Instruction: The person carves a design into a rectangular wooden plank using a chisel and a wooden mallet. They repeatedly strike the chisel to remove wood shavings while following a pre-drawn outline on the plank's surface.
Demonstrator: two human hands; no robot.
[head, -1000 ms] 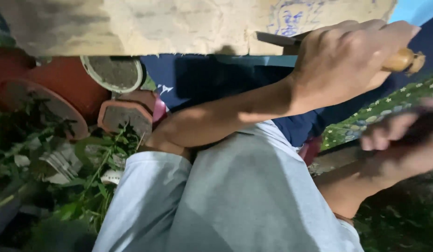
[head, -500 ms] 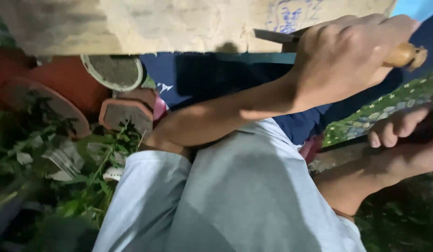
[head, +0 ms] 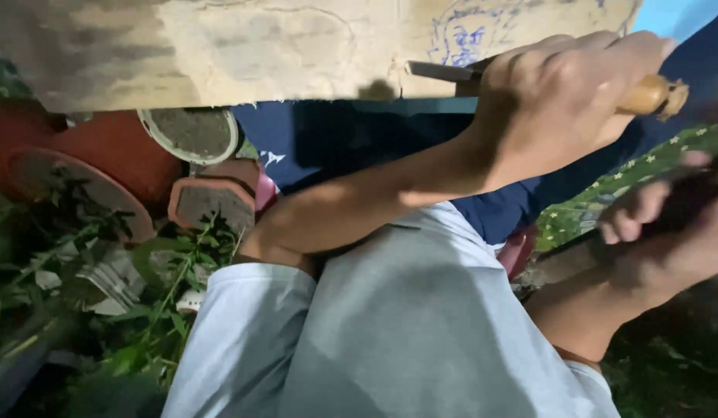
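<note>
My left hand (head: 560, 101) is at the upper right, its forearm crossing the view from my grey sleeve (head: 243, 340). It is closed around a knife: the wooden handle (head: 649, 94) sticks out to the right and the metal blade (head: 444, 71) points left along a pale weathered board (head: 243, 46). Lower at the right edge, my right hand (head: 661, 224) is blurred, with its fingers curled around a dark object (head: 688, 197) that I cannot identify. My grey shirt (head: 421, 333) fills the lower middle.
Terracotta pots (head: 103, 155) and a white-rimmed pot of soil (head: 192, 133) stand at the left above leafy green plants (head: 103, 310). Dark blue cloth (head: 335, 139) lies under the board. A green patterned cloth (head: 606, 190) shows at the right.
My right hand has shifted slightly up and to the left with the dark object. My left hand with the knife has stayed almost still.
</note>
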